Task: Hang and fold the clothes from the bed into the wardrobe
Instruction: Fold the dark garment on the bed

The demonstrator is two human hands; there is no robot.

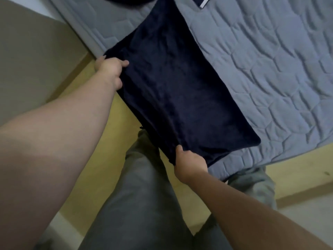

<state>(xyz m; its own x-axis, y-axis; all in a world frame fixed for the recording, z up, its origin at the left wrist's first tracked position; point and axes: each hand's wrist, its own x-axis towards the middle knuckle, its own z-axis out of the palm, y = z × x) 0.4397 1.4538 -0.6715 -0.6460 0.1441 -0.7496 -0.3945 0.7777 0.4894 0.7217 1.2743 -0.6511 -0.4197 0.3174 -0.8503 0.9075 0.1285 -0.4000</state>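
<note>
A dark navy garment (173, 87) lies folded into a long rectangle on the grey quilted bed (261, 73), its near edge hanging over the mattress side. My left hand (110, 69) grips the garment's far left corner. My right hand (189, 164) grips the near corner at the bed's edge. The cloth is stretched flat between both hands.
Another dark garment (129, 0) and a navy piece with a white stripe (202, 1) lie at the top of the bed. My legs in grey trousers (144, 195) stand against the mattress on a yellowish floor (90, 98). A beige wall (30, 60) is on the left.
</note>
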